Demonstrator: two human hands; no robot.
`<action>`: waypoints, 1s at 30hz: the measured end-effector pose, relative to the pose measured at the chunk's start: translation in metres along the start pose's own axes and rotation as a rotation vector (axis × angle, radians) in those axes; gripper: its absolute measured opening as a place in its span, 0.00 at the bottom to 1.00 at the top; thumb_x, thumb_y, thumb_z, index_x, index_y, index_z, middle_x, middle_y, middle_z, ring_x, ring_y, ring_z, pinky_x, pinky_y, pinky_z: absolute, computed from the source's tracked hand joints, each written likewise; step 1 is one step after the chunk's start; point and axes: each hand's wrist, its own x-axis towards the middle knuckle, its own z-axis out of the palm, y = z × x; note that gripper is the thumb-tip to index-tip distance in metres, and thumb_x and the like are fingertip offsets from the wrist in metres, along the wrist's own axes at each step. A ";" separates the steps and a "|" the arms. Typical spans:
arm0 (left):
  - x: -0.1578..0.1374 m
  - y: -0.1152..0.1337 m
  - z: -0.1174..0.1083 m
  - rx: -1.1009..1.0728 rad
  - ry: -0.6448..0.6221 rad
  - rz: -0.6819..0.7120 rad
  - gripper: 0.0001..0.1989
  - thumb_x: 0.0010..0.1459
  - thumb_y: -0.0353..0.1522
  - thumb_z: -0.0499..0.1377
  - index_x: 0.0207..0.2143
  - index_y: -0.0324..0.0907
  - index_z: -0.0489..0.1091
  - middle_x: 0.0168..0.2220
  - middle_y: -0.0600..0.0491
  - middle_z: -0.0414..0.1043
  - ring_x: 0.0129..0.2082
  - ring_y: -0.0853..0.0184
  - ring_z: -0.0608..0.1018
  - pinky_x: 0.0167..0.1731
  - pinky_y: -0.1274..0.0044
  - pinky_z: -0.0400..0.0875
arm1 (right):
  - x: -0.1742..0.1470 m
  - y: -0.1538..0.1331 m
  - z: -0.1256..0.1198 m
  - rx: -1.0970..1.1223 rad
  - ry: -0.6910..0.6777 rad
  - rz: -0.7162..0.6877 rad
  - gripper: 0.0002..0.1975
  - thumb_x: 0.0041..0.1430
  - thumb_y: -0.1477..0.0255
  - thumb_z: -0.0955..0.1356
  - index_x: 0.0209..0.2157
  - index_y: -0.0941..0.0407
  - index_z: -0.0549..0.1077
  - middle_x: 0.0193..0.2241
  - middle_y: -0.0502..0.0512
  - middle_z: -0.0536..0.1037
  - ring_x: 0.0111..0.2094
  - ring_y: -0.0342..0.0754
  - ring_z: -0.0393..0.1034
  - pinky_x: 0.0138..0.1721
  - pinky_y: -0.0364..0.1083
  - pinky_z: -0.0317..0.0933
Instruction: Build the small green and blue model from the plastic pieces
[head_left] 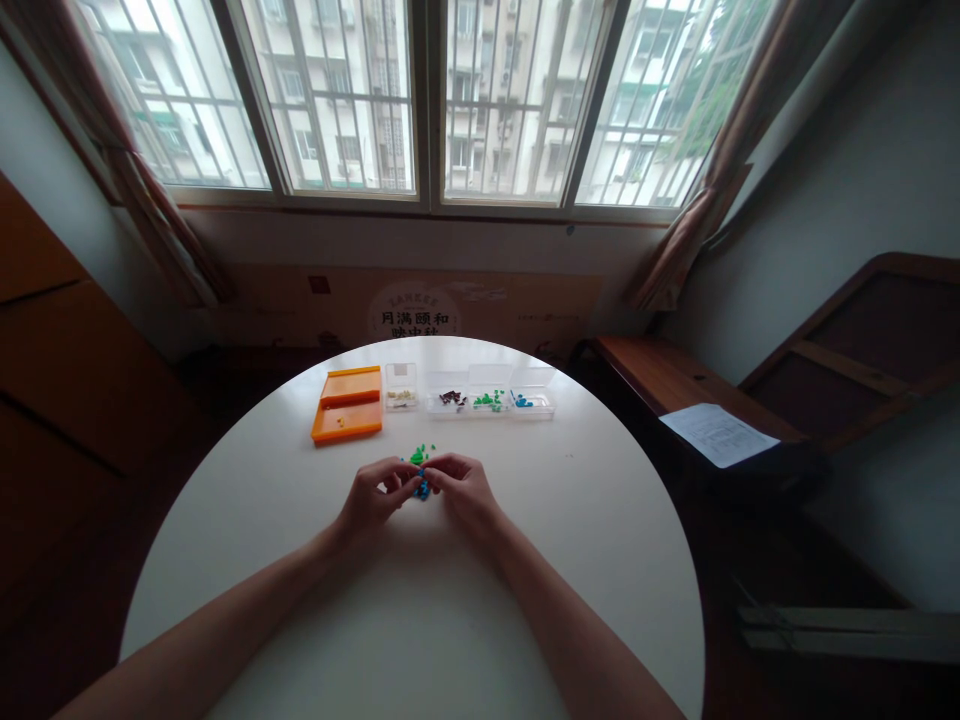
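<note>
My left hand (377,492) and my right hand (463,487) meet over the middle of the white table, both with fingertips pinched together. Between the fingertips shows a cluster of small blue plastic pieces (422,490), partly covered by my fingers; some dark bits seem mixed in. Whether the lower blue pieces hang from the grip or lie on the table I cannot tell. Just beyond my fingers, a small heap of green pieces (418,455) lies loose on the tabletop.
On the white round table (352,630), an orange open case (347,420) stands back left. Beside it, a clear box (401,402) holds pale pieces. Further right, an open clear compartment box (491,412) holds brown, green and blue pieces. A paper sheet (718,434) lies on a wooden bench.
</note>
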 end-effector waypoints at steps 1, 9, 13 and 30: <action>0.000 0.000 0.000 0.002 -0.002 0.004 0.10 0.53 0.36 0.59 0.31 0.37 0.73 0.21 0.53 0.70 0.16 0.75 0.68 0.17 0.83 0.64 | 0.000 0.000 0.000 0.000 0.001 -0.001 0.11 0.41 0.67 0.73 0.28 0.59 0.78 0.20 0.52 0.75 0.21 0.41 0.63 0.24 0.41 0.57; 0.000 0.001 0.000 0.011 0.018 0.014 0.09 0.53 0.35 0.60 0.31 0.37 0.74 0.21 0.54 0.69 0.16 0.75 0.68 0.17 0.83 0.64 | 0.000 0.000 0.000 0.009 0.009 0.002 0.10 0.41 0.68 0.73 0.27 0.59 0.77 0.21 0.52 0.75 0.21 0.41 0.64 0.25 0.42 0.57; 0.001 0.004 -0.001 0.006 0.058 -0.009 0.09 0.53 0.35 0.60 0.31 0.37 0.74 0.21 0.54 0.69 0.16 0.75 0.68 0.17 0.83 0.64 | 0.001 0.003 -0.001 0.017 0.008 0.001 0.10 0.41 0.69 0.73 0.28 0.59 0.77 0.22 0.52 0.76 0.22 0.41 0.65 0.25 0.41 0.57; 0.002 0.005 -0.001 -0.012 0.041 0.027 0.09 0.52 0.34 0.61 0.30 0.36 0.73 0.21 0.54 0.69 0.16 0.76 0.68 0.16 0.84 0.64 | 0.001 0.005 -0.001 0.007 0.009 -0.004 0.09 0.41 0.69 0.73 0.27 0.59 0.77 0.21 0.52 0.75 0.22 0.40 0.64 0.25 0.41 0.57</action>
